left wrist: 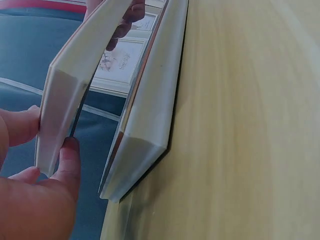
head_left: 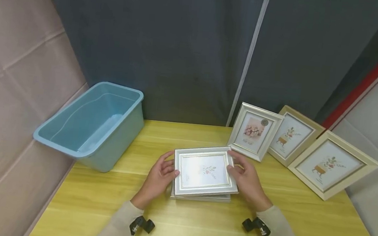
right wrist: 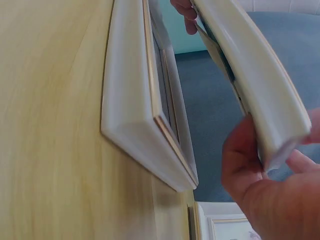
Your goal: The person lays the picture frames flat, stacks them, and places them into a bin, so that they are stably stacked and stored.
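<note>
I have a white picture frame (head_left: 204, 170) between my two hands: my left hand (head_left: 159, 176) pinches its left edge, thumb above and fingers beneath, and my right hand (head_left: 248, 180) grips the opposite edge, the gap between thumb and fingers on each side only as wide as that edge. The frame is lifted and tilted, clear of a second frame (head_left: 201, 198) lying flat on the wooden table (head_left: 182, 227) just below my fingers. The floral print I'm holding carries small lettering under glare, too faint to read. Just beyond my right fingertips stands a white frame with a pink flower picture (head_left: 252, 131); its card reads "free style" from my left wrist, and its round badge is illegible. Farther right of those fingers lean a tan frame (head_left: 290, 135) and a cream frame (head_left: 331, 166), their captions too tiny to make out. Left of my left fingers sits a blue tub (head_left: 118, 141).
</note>
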`<state>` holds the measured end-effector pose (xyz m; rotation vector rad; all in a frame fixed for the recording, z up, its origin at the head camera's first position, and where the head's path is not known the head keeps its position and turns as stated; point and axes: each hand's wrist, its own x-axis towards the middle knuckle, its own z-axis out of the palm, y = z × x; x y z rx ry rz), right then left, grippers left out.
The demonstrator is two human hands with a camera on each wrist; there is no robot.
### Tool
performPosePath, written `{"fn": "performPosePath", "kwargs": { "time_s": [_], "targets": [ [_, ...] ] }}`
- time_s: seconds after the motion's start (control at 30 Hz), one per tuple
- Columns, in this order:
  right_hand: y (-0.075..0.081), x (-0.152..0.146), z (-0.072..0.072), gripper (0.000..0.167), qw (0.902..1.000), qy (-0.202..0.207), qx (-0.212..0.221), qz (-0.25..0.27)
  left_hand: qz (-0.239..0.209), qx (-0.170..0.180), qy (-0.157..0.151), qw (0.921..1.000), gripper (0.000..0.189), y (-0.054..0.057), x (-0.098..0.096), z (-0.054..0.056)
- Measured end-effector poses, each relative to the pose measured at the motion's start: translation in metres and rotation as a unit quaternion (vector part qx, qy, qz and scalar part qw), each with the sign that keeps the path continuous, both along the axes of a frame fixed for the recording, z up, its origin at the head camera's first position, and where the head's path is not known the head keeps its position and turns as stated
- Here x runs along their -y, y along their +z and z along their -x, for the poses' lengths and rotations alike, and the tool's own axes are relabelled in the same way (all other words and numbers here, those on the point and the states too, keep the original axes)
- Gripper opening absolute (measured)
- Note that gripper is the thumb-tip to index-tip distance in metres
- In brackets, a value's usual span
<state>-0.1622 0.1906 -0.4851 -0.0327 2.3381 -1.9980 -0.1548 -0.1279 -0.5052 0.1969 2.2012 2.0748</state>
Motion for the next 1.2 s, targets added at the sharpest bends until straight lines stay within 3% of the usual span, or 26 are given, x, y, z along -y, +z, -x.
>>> {"fn": "performPosePath", "kwargs": {
  "time_s": [0.37, 0.63, 1.2],
  "targets": [
    [-0.005, -0.007, -0.004, 0.064, 0.9938, 0.043, -0.019, -0.101, 0.038, 0.014, 0.014, 0.9991, 0.066, -0.001, 0.003, 0.006],
    [-0.009, -0.008, -0.004, 0.065, 0.9806, 0.047, -0.033, -0.188, 0.062, 0.026, 0.019, 0.9976, 0.068, -0.002, 0.002, 0.009],
    [-0.015, -0.009, 0.002, 0.064, 0.9587, 0.078, -0.047, -0.269, 0.145, 0.013, 0.049, 0.9882, 0.060, -0.006, -0.002, 0.010]
  ]
}}
